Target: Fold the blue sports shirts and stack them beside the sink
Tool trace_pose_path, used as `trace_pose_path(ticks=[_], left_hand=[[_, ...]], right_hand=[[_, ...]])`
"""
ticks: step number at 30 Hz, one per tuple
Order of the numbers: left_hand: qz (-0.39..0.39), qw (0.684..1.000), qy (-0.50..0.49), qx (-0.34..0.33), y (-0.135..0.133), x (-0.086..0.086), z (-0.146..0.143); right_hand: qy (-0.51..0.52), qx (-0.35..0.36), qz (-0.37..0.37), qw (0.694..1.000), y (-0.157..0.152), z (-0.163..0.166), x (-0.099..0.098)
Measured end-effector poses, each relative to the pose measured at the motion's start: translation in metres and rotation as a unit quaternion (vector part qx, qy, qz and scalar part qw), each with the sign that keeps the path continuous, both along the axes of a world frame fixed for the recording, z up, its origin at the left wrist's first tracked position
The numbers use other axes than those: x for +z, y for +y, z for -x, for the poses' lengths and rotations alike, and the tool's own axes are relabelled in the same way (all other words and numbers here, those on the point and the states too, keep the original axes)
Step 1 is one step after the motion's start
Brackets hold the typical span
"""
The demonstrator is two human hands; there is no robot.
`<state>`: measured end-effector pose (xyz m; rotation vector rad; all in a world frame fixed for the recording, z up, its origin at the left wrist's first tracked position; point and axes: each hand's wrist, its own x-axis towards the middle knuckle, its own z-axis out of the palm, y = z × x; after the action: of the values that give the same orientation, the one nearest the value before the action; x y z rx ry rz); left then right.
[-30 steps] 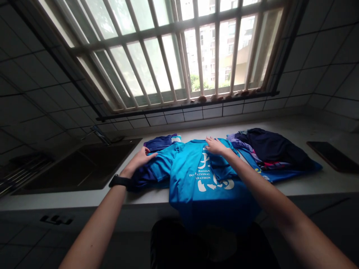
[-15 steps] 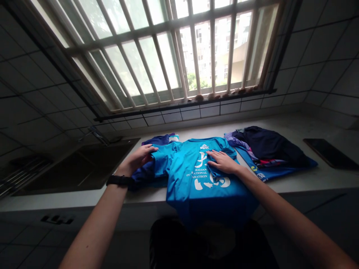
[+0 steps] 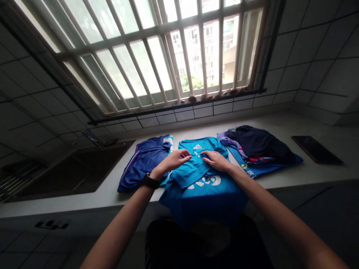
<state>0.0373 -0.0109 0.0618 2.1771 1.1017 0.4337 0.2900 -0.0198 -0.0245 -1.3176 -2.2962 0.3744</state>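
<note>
A bright blue T-shirt point(image 3: 193, 173) with white printing lies on the counter in front of me, its lower part hanging over the front edge. Both sleeves are folded inward across its back, covering part of the lettering. Over the left half of the shirt is my left hand point(image 3: 177, 160), fingers bent and thumb apart, with no cloth visibly pinched. Opposite it, my right hand point(image 3: 215, 160) rests on or just above the right half, fingers loosely curved and apart. A small gap separates the two sets of fingertips.
Folded dark blue clothes point(image 3: 140, 160) lie to the left, beside a sink point(image 3: 64, 175) with a faucet point(image 3: 92, 139). On the right sits a pile of dark clothes point(image 3: 255, 144), then a phone point(image 3: 316, 149). A barred window rises behind the counter point(image 3: 283, 173).
My left hand has moved right, bringing the left sleeve over onto the shirt's back and uncovering the dark blue clothes. My right hand stays on the right side, its fingers more bent. The view has shifted slightly.
</note>
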Motion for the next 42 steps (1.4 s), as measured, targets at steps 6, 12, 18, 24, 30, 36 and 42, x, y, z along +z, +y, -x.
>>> trace_pose_path(ticks=[6, 12, 18, 24, 30, 36, 42], left_hand=[[-0.164, 0.962, 0.203, -0.086, -0.014, -0.059, 0.03], [-0.217, 0.949, 0.226, -0.02, -0.004, -0.094, 0.019], [-0.186, 0.954, 0.235, 0.013, 0.019, -0.095, 0.006], [-0.18, 0.957, 0.227, 0.025, 0.033, -0.094, -0.001], [-0.148, 0.956, 0.25, 0.045, 0.041, -0.083, -0.011], [-0.135, 0.948, 0.28, 0.067, 0.044, -0.076, -0.019], [-0.158, 0.946, 0.268, 0.093, 0.048, -0.077, -0.021]], right_hand=[[-0.013, 0.053, -0.028, 0.998, -0.003, 0.0, 0.002], [-0.137, 0.108, -0.003, 0.985, -0.003, 0.005, 0.004], [-0.161, 0.113, -0.013, 0.98, 0.014, 0.003, 0.001], [-0.183, 0.096, -0.006, 0.978, 0.031, 0.001, 0.0], [-0.168, 0.092, 0.011, 0.981, 0.05, -0.002, -0.001], [-0.164, 0.088, 0.007, 0.982, 0.064, -0.003, -0.001], [-0.16, 0.076, 0.007, 0.984, 0.071, 0.0, 0.003]])
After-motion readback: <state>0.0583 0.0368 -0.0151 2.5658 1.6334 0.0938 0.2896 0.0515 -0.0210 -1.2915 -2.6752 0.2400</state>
